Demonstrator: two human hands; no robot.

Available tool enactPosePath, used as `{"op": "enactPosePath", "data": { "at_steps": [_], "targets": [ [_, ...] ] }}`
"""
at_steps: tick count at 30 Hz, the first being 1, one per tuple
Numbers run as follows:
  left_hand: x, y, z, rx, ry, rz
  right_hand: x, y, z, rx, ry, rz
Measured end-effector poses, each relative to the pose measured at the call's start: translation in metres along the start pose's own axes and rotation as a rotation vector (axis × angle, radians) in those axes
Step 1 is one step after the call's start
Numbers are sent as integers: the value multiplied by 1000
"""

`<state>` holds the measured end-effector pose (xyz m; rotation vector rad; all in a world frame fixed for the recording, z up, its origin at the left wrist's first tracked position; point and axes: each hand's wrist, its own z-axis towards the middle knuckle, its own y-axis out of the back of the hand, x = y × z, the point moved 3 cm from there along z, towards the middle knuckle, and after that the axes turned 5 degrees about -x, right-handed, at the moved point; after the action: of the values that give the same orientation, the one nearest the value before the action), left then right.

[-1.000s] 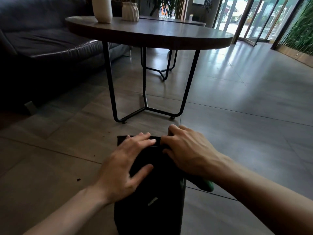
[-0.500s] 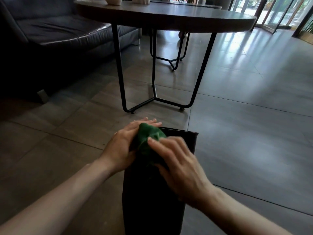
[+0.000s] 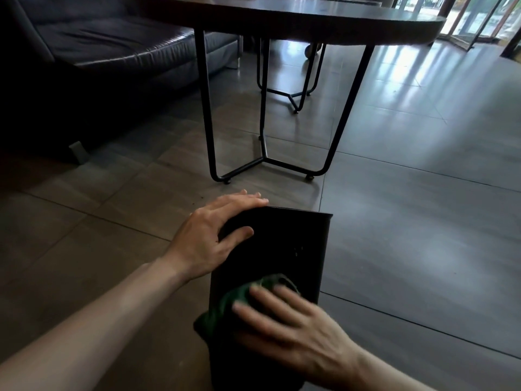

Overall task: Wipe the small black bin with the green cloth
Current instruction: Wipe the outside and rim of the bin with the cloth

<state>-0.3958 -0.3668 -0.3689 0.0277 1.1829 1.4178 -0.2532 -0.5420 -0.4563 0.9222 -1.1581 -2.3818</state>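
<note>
Dim interior, window glare on floor (image 3: 408, 80), right hand (image 3: 293, 328) perhaps motion-blurred

I see a plain black bin (image 3: 284, 249) with a dark green cloth (image 3: 234, 303) on it, no pattern on either. The floor (image 3: 423, 221) is grey-brown tile with dark grout lines. The table (image 3: 296, 24) is dark brown on black legs; the sofa (image 3: 112, 46) is black.

bin: small black plastic bin (image 3: 298, 244) on tiled floor (image 3: 423, 221), before round dark-topped table (image 3: 310, 21)
cloth: crumpled green cloth (image 3: 225, 309) on bin's near side, under right hand (image 3: 293, 331)
left hand (image 3: 208, 235): on bin's far left corner
sofa: dark leather sofa (image 3: 98, 43) left of table
</note>
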Motion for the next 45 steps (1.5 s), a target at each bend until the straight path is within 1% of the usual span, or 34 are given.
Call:
{"op": "enactPosePath", "data": {
  "at_steps": [2, 4, 5, 6, 7, 8, 10, 12, 13, 14, 15, 16, 17, 18, 19, 21, 22, 23, 24, 26, 29, 32, 33, 34, 36, 38, 40, 41, 42, 43, 44, 45],
  "targets": [
    [0, 2, 1, 15, 1, -6, -21, 9, 15, -52, -161, 85],
    [-2, 2, 1, 28, -7, -15, -35, 11, 28, -88, -327, 115],
    [-3, 1, 1, 26, -10, -19, -36, 10, 31, -95, -386, 129],
    [-4, 0, 1, 19, -9, -20, -32, 8, 31, -85, -407, 148],
    [-5, -1, 2, 8, -5, -20, -24, 4, 29, -65, -379, 160],
    [-4, 0, 2, -1, 2, -19, -10, 0, 21, -42, -312, 170],
    [1, 5, 1, -8, 30, -21, 25, -13, 0, 24, -117, 141],
    [5, 10, -2, -11, 50, -35, 48, -20, -22, 125, 40, -26],
    [6, 12, -4, -13, 52, -42, 49, -22, -30, 151, 86, -79],
    [6, 12, -6, -17, 47, -45, 45, -20, -34, 166, 115, -65],
    [7, 13, -7, -25, 45, -44, 38, -15, -35, 151, 113, 4],
    [8, 13, -9, -35, 51, -42, 28, -9, -33, 105, 69, 103],
    [10, 15, -9, -42, 63, -43, 13, -2, -28, 49, -25, 206],
    [11, 16, -9, -44, 76, -47, -5, 5, -22, -16, -157, 285],
    [12, 17, -10, -43, 81, -53, -26, 11, -11, -82, -303, 315],
    [11, 17, -10, -38, 71, -62, -67, 21, 8, -187, -577, 285],
    [10, 16, -10, -39, 62, -65, -82, 23, 16, -222, -682, 273],
    [9, 14, -10, -44, 54, -66, -90, 24, 23, -238, -748, 275],
    [9, 14, -9, -49, 51, -62, -91, 22, 29, -226, -759, 281],
    [13, 15, -10, -62, 67, -45, -71, 13, 29, -158, -678, 263],
    [22, 22, -11, -86, 96, -17, -18, -3, 0, -61, -430, 218],
    [23, 23, -13, -73, 96, -38, 31, -15, -41, 104, -92, 93],
    [22, 22, -14, -61, 86, -53, 34, -16, -47, 133, -27, 73],
    [21, 21, -14, -53, 75, -64, 30, -13, -48, 124, -10, 92],
    [20, 21, -13, -51, 73, -69, 5, -6, -35, 35, -100, 186],
    [19, 21, -12, -44, 85, -69, -31, 2, -11, -88, -305, 251],
    [15, 19, -12, -30, 78, -76, -63, 8, 16, -206, -545, 250],
    [13, 18, -11, -30, 73, -80, -72, 9, 26, -237, -636, 245],
    [13, 17, -11, -37, 70, -77, -76, 9, 33, -249, -684, 242],
    [13, 18, -12, -48, 69, -68, -73, 8, 36, -251, -672, 243],
    [15, 20, -12, -57, 72, -56, -62, 4, 34, -237, -615, 254],
    [18, 22, -13, -61, 83, -49, -45, 2, 23, -211, -517, 281]
  ]
}}
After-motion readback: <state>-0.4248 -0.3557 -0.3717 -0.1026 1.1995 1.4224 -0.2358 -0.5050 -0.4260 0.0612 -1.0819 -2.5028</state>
